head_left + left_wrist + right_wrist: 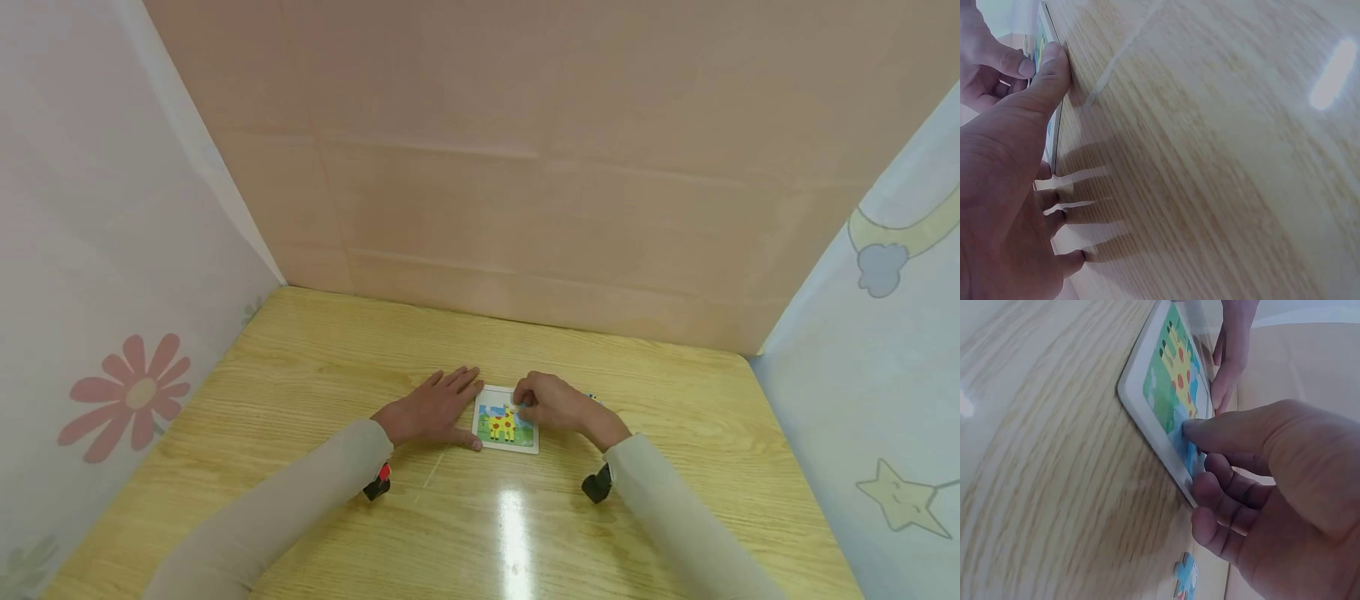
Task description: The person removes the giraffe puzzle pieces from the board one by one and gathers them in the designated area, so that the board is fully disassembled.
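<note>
A small jigsaw puzzle board (510, 449) with a white rim lies on the table, bearing a yellow giraffe with red spots on green and blue. Along its left side, my left hand (435, 410) is spread flat, thumb on the near left corner and fingertips by the far left one. My right hand (553, 402) bends over the upper right of the picture. Its thumb (1229, 432) and curled fingers pinch a blue puzzle piece (1180, 416) at the board's surface; the hand partly hides it. White backing shows along the picture's top.
A loose puzzle piece (1186, 575), blue with some white and red, lies on the wooden table (360, 350) just beyond the right wrist. A brown panel (525, 208) stands at the back. Pale printed sheets (90, 250) flank both sides.
</note>
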A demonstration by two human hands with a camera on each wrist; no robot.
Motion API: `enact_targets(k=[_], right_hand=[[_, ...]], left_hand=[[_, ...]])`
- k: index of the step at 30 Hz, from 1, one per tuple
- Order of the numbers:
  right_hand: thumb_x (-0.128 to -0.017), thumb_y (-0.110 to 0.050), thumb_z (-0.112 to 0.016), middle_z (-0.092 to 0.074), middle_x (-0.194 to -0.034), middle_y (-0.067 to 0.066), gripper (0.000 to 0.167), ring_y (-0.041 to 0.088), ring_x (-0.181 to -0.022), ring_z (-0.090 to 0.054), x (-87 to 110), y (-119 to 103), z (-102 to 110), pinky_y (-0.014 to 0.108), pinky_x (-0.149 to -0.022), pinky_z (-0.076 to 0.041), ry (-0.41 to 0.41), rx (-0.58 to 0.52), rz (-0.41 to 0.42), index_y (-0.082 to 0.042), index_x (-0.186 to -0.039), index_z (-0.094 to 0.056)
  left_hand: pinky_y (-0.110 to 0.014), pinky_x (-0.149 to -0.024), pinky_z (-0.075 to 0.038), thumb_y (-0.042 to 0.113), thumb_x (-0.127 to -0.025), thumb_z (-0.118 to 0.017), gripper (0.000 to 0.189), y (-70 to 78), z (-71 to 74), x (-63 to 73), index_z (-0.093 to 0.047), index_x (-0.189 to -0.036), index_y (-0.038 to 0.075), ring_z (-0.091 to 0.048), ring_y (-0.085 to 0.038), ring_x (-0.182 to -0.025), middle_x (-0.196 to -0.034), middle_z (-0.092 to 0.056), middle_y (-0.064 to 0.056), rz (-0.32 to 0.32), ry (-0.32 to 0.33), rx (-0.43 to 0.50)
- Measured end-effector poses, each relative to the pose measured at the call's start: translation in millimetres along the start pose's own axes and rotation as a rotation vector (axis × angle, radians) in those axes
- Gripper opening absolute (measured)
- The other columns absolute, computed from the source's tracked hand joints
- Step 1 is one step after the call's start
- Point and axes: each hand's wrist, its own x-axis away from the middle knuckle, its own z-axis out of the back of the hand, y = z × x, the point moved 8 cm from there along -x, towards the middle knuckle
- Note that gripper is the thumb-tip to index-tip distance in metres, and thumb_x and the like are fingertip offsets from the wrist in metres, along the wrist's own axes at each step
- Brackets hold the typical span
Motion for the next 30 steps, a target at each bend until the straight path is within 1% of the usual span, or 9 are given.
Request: enact_targets(k=[8, 14, 16, 20, 22, 25, 28, 30], right_hand=[[-0.102, -0.011, -0.071, -0.056, -0.113, 0.009, 0.009, 0.019, -0.098, -0.058, -0.1, -4, 2, 0.037, -0.088, -0.054, 0.016, 0.022, 0.009, -0.01, -0.11, -0.073], [-0.1, -0.011, -0.072, -0.056, -0.113, 0.009, 0.008, 0.018, -0.095, -0.056, -0.5, -3, 3, 0.035, -0.084, -0.052, 0.024, 0.027, 0.014, -0.011, -0.109, -0.073], [-0.1, -0.011, -0.073, -0.058, -0.113, 0.009, 0.012, 0.018, -0.096, -0.056, -0.6, -2, 3, 0.036, -0.085, -0.053, 0.029, 0.032, 0.012, -0.011, -0.112, -0.071], [-0.099, -0.012, -0.075, -0.059, -0.121, 0.011, 0.028, 0.021, -0.103, -0.06, -1.1, -2, 4, 0.042, -0.091, -0.056, 0.045, 0.026, 0.011, -0.008, -0.125, -0.065], [-0.099, -0.013, -0.076, -0.06, -0.124, 0.011, 0.032, 0.022, -0.106, -0.061, -1.7, -2, 4, 0.044, -0.094, -0.057, 0.051, 0.026, 0.01, -0.007, -0.129, -0.064], [-0.1, -0.012, -0.075, -0.06, -0.122, 0.01, 0.027, 0.023, -0.108, -0.061, -1.2, -2, 6, 0.045, -0.096, -0.057, 0.05, 0.013, 0.0, -0.008, -0.125, -0.067], [-0.101, -0.01, -0.073, -0.063, -0.116, 0.009, 0.017, 0.021, -0.103, -0.06, -0.2, -2, 9, 0.042, -0.092, -0.056, 0.051, -0.005, -0.003, -0.01, -0.117, -0.071], [-0.102, -0.009, -0.069, -0.065, -0.113, 0.007, 0.014, 0.019, -0.099, -0.06, 0.7, -2, 11, 0.039, -0.088, -0.054, 0.051, -0.012, 0.003, -0.011, -0.116, -0.072]], left_hand=[[-0.06, -0.134, -0.022, 0.078, -0.095, -0.057, 0.108, 0.0, -1.6, -0.7, -0.023, -0.171, 0.01, -0.015, -0.033, -0.169, -0.182, -0.014, -0.011, 0.009, -0.009, -0.01], [-0.06, -0.134, -0.022, 0.079, -0.095, -0.057, 0.108, -1.4, -3.5, -1.7, -0.023, -0.171, 0.011, -0.014, -0.032, -0.169, -0.182, -0.013, -0.01, 0.015, -0.009, -0.007], [-0.06, -0.134, -0.022, 0.079, -0.095, -0.057, 0.108, -1.4, -3.2, -1.5, -0.023, -0.171, 0.011, -0.014, -0.032, -0.169, -0.182, -0.013, -0.01, 0.015, -0.008, -0.002], [-0.061, -0.134, -0.023, 0.078, -0.095, -0.057, 0.108, -1.2, -2.2, -1.3, -0.023, -0.171, 0.01, -0.014, -0.033, -0.169, -0.182, -0.013, -0.011, 0.009, -0.004, 0.001], [-0.061, -0.134, -0.023, 0.078, -0.095, -0.057, 0.108, -0.9, -1.7, -1.2, -0.023, -0.171, 0.01, -0.015, -0.033, -0.169, -0.182, -0.013, -0.012, 0.007, -0.003, -0.002], [-0.06, -0.134, -0.023, 0.079, -0.095, -0.057, 0.108, -0.8, -1.6, -1.6, -0.023, -0.171, 0.01, -0.015, -0.033, -0.169, -0.181, -0.014, -0.012, 0.006, -0.003, -0.013], [-0.06, -0.134, -0.023, 0.079, -0.095, -0.057, 0.108, -1.0, -1.5, -2.0, -0.023, -0.171, 0.01, -0.016, -0.033, -0.169, -0.181, -0.014, -0.011, 0.009, -0.003, -0.015], [-0.06, -0.134, -0.023, 0.079, -0.095, -0.057, 0.108, -1.2, -1.4, -2.2, -0.023, -0.171, 0.01, -0.016, -0.033, -0.169, -0.181, -0.014, -0.011, 0.01, -0.004, -0.014]])
